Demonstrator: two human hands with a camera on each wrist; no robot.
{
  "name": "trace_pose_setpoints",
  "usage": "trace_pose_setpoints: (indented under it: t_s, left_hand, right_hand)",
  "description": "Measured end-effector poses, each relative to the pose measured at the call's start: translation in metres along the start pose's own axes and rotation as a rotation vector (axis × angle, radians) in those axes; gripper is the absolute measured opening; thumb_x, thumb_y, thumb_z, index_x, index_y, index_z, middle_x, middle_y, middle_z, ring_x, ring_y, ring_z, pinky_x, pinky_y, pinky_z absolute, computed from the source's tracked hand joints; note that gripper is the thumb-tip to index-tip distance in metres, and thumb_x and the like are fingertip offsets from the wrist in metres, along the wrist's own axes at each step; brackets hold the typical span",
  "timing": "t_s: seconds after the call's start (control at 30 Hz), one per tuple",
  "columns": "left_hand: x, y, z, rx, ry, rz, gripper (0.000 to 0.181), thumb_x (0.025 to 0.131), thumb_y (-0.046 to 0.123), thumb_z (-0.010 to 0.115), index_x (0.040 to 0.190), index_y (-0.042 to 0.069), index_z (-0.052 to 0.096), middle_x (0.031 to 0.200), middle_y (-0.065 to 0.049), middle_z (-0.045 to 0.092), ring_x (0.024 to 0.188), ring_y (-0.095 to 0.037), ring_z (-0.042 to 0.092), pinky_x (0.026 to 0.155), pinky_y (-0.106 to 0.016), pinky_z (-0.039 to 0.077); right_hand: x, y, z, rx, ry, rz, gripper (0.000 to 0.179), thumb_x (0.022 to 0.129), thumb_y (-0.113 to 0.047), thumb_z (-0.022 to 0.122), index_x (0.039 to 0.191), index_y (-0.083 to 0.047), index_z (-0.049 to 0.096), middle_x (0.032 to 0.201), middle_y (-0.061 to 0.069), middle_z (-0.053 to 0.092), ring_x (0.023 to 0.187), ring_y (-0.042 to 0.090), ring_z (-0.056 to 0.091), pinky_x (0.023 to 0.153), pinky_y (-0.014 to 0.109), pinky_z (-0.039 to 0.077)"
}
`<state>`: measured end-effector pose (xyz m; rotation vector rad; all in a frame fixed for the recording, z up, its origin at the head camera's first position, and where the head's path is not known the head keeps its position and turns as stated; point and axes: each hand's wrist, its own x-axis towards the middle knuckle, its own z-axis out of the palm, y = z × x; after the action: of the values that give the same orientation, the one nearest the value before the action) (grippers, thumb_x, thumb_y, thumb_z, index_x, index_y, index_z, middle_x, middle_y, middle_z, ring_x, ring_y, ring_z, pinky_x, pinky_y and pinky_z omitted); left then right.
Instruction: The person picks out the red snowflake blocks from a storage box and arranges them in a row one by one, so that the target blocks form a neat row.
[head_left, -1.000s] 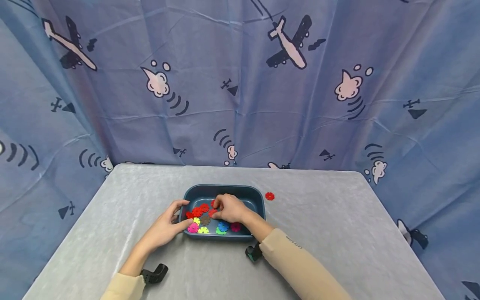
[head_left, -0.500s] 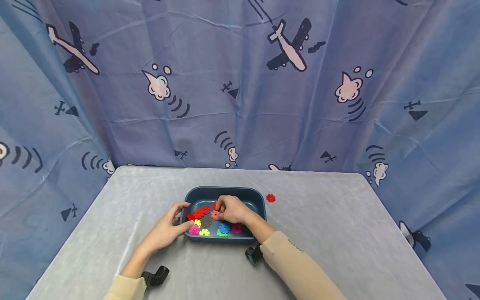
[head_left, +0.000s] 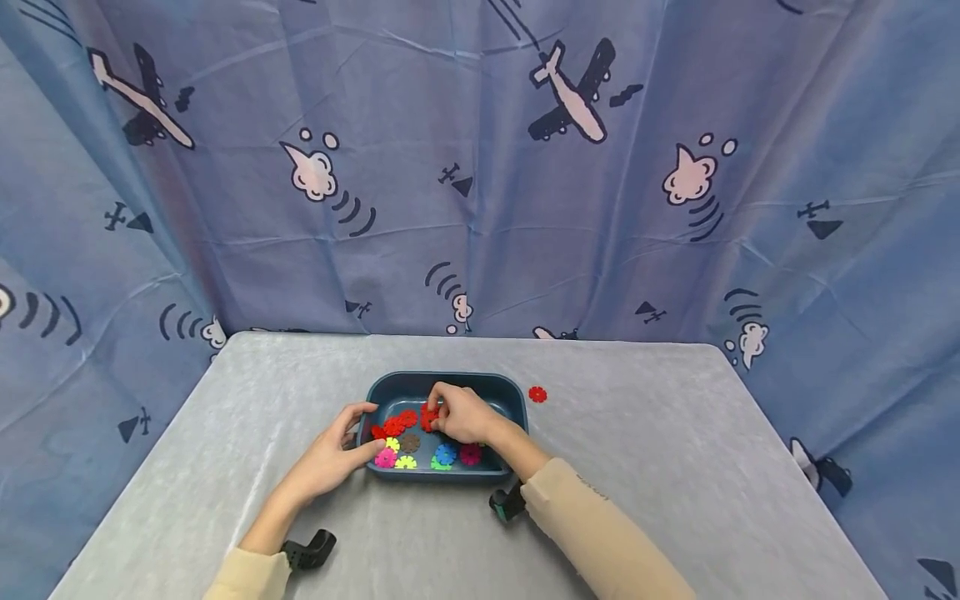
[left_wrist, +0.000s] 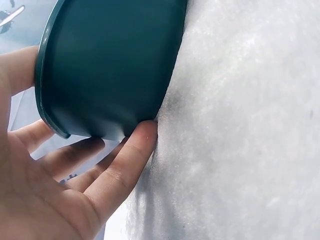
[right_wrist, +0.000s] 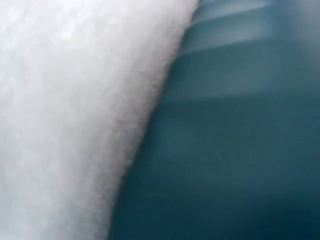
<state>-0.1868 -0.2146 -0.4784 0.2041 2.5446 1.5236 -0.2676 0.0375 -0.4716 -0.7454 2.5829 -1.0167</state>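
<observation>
While the left hand (head_left: 333, 457) grips the tray (head_left: 438, 477) at one end, the right hand (head_left: 462, 414) pinches a red disc (head_left: 427, 418) (perhaps several) inside it; picking up seems underway, and the next move likely needs steady fingertips.

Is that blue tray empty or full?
Neither: the tray is partly filled. Colourful flower-shaped pieces lie inside, with bare tray floor showing between them.

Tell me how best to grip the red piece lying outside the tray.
I'd pinch the red piece by opposite edges of its notched rim, from above or its right: it lies flat on the table, the tray close on its left.
</observation>
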Motion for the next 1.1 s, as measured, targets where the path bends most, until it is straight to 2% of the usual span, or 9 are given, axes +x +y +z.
trace_pose_setpoints:
  t_s: [0.23,0.37,0.67,1.1]
  left_hand:
    - [0.001,0.001,0.001,-0.001,-0.001,-0.001,0.062,0.096,0.035,0.072,0.148,0.017,0.043,0.159,-0.020,0.035,0.143,-0.046,0.037,0.115,-0.060,0.033]
    - [0.002,0.001,0.001,-0.005,0.001,-0.001,0.063,0.096,0.034,0.072,0.149,0.018,0.043,0.159,-0.021,0.034,0.141,-0.048,0.040,0.113,-0.061,0.034]
    - [0.001,-0.003,0.000,0.015,-0.002,-0.004,0.065,0.095,0.039,0.072,0.149,0.018,0.043,0.159,-0.021,0.034,0.139,-0.049,0.041,0.113,-0.061,0.035]
    - [0.002,-0.005,0.001,0.001,0.003,-0.010,0.067,0.094,0.042,0.073,0.149,0.019,0.043,0.160,-0.020,0.033,0.140,-0.049,0.040,0.113,-0.061,0.034]
  right_hand:
    - [-0.013,-0.008,-0.015,0.039,0.000,-0.002,0.018,0.095,-0.009,0.073,0.107,-0.010,0.059,0.076,0.001,0.058,0.064,0.014,0.052,0.061,0.027,0.047]
    - [-0.023,-0.010,-0.026,0.065,0.027,-0.037,0.020,0.094,-0.009,0.073,0.109,-0.007,0.060,0.077,0.000,0.059,0.065,0.014,0.054,0.060,0.028,0.047]
    - [-0.045,-0.014,-0.048,0.123,0.083,-0.081,0.016,0.095,-0.009,0.072,0.106,-0.011,0.060,0.082,0.001,0.061,0.066,0.015,0.055,0.063,0.030,0.047]
    - [-0.071,0.011,-0.087,0.168,0.198,-0.020,0.018,0.093,-0.005,0.072,0.107,-0.006,0.061,0.081,0.003,0.064,0.067,0.018,0.055,0.061,0.031,0.046]
